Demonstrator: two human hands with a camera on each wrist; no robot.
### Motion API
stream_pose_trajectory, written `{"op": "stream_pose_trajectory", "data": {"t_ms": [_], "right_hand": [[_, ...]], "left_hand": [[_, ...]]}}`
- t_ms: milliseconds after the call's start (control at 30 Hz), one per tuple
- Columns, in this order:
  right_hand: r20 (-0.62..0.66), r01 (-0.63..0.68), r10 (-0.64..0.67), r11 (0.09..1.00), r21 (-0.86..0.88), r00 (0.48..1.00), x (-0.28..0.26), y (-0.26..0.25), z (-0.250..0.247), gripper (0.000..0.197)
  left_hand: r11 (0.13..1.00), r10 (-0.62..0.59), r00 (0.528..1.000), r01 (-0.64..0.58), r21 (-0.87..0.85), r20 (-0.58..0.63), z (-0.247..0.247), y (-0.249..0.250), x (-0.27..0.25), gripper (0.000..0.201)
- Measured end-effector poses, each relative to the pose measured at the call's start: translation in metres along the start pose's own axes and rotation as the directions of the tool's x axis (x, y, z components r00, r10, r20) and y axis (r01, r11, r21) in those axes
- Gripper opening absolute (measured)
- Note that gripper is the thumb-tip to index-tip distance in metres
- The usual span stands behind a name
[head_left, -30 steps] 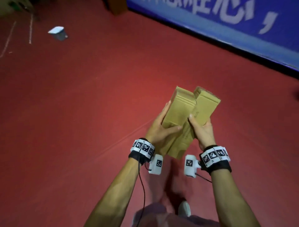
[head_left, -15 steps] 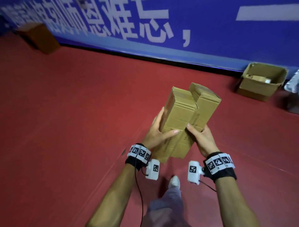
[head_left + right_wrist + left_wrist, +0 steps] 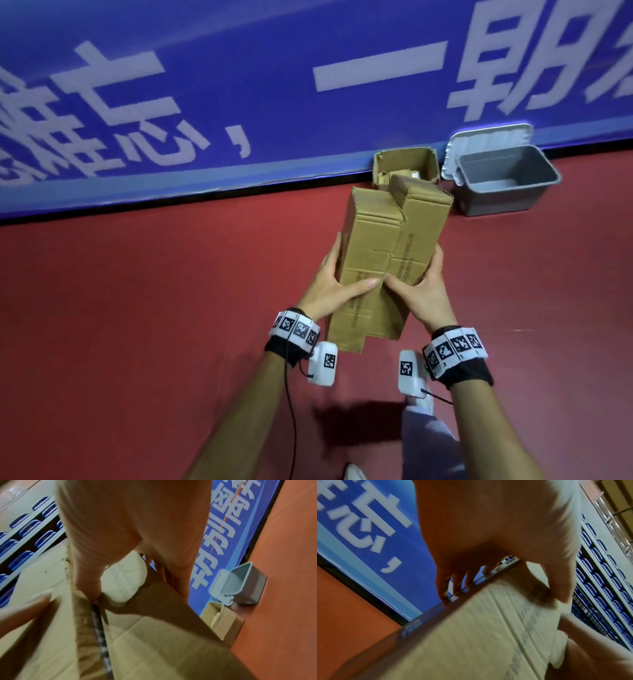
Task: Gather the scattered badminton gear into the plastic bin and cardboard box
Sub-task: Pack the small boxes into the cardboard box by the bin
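Nearest you, your trouser leg and a white shoe (image 3: 354, 474) are cut off at the lower edge of the head view. Above them your left hand (image 3: 327, 286) and right hand (image 3: 423, 291) each clamp a long cardboard carton: thumbs lie across the near faces, almost meeting, while the other fingers wrap round the outer sides and are mostly hidden. The left carton (image 3: 371, 260) and right carton (image 3: 419, 236) touch side by side, held tilted in the air above the red floor (image 3: 137, 342). Both wrist views are blurred; the printing on the cartons cannot be read.

Beyond, the open cardboard box (image 3: 404, 164) stands on the floor against the blue banner (image 3: 239, 85), its lower front hidden by the right carton; what lies inside is too unclear to name. Just right of it sits the grey plastic bin (image 3: 507, 192), its pale lid (image 3: 486, 138) propped behind it against the banner.
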State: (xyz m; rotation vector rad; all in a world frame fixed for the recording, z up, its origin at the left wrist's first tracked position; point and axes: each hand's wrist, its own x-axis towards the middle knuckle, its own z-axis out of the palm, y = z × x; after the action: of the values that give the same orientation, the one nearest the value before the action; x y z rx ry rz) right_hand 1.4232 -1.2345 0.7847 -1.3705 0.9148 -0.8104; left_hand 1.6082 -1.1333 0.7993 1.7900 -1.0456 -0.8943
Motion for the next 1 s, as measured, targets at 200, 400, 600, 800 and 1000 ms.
{"op": "stream_pose_trajectory", "data": {"t_ms": [200,400,600,800,1000], "right_hand": [[-0.133,-0.007,-0.001,0.999,-0.053,0.991,0.149,0.004,-0.053,0.101],[-0.210,-0.069,0.046,0.992,-0.106,0.977,0.301,-0.022,-0.110,0.086],[-0.249,-0.119,0.094,0.989,-0.089,0.964,0.411,-0.024,-0.129,0.081],[-0.221,-0.151,0.131,0.986,-0.074,0.967,0.528,-0.011,-0.108,0.087],[-0.169,-0.161,0.142,0.982,-0.102,0.975,0.676,-0.014,-0.079,0.092]], "left_hand": [[1.000,0.013,0.999,-0.013,-0.004,0.032,0.039,0.024,0.162,0.122],[0.998,-0.036,0.998,0.039,0.054,-0.057,0.049,0.072,0.300,0.117],[0.987,-0.155,0.982,0.160,0.036,-0.106,0.037,0.093,0.395,0.127],[0.974,-0.222,0.966,0.227,0.023,-0.133,0.014,0.081,0.507,0.133],[0.978,-0.208,0.972,0.207,-0.021,-0.108,-0.013,0.081,0.655,0.130]]}}
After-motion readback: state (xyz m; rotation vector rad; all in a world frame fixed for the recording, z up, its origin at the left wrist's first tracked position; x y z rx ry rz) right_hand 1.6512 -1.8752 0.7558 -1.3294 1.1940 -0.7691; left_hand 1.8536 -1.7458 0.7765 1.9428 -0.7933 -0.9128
